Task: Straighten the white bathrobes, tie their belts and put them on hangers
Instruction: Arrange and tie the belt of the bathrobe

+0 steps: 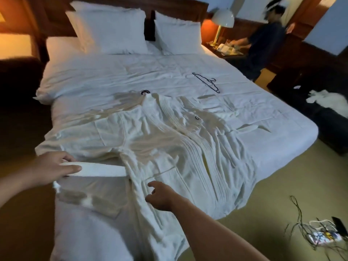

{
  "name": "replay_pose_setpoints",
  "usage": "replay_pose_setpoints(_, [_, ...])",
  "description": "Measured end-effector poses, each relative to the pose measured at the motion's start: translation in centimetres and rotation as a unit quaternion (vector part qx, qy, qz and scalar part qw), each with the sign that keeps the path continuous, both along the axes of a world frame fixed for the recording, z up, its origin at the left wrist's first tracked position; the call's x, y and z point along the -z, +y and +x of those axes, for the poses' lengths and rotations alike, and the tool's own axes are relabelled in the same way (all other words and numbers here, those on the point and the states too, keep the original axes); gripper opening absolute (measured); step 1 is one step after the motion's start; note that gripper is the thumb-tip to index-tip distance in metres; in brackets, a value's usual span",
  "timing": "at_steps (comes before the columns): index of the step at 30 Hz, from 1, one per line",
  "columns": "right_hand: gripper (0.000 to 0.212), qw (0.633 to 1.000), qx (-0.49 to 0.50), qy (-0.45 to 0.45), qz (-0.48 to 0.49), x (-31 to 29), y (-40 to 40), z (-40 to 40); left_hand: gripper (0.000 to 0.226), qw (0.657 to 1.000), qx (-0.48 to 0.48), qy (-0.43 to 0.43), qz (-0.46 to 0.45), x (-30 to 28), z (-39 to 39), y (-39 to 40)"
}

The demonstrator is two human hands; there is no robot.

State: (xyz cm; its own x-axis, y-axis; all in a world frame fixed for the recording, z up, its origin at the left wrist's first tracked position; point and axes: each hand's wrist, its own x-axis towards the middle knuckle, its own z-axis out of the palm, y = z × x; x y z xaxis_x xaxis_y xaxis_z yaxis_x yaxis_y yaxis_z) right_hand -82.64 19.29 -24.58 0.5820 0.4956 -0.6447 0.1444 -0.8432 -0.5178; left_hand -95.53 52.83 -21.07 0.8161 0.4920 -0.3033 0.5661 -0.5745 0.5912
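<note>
A white bathrobe (154, 140) lies spread flat on the bed (120, 72), collar toward the pillows, with a dark hanger hook (145, 92) showing at its neck. My left hand (53, 166) grips one end of the robe's white belt (102, 168), pulled out to the left at waist level. My right hand (160, 195) hovers just over the robe's lower front with fingers loosely spread, holding nothing. The belt's other end (246, 129) lies out on the right. A second, empty black hanger (207, 82) rests on the bedding further back.
Two pairs of white pillows (113, 29) stand at the headboard. Another person (263, 40) stands at the bedside table by a lamp (223, 17). White cloth (327, 99) lies on a dark bench at right. Cables and a power strip (318, 236) clutter the floor.
</note>
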Motion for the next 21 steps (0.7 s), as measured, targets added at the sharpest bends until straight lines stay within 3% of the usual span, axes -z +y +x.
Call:
replay_pose_setpoints(3, [0.059,0.999,-0.017,-0.022,0.018,-3.4,-0.5,1.3,0.010,0.991,-0.039,-0.033,-0.124,-6.0,-1.1,-2.5])
replay_pose_setpoints(7, [0.051,0.998,-0.013,-0.023,0.065,-8.6,-2.0,3.5,0.033,0.936,-0.111,-0.080,-0.324,-14.1,-0.3,-7.0])
replay_pose_setpoints(10, [0.045,0.994,-0.007,-0.047,0.095,-13.7,-4.2,5.4,0.014,0.890,-0.135,-0.142,-0.412,-21.4,2.0,-11.5])
replay_pose_setpoints(15, [0.041,0.982,0.039,-0.131,0.129,-21.2,-8.5,9.6,0.008,0.881,-0.123,-0.180,-0.420,-29.1,7.6,-16.7])
replay_pose_setpoints(21, [0.046,0.962,0.100,-0.196,0.164,-26.4,-12.6,14.3,0.013,0.881,-0.100,-0.216,-0.409,-32.4,16.5,-22.6])
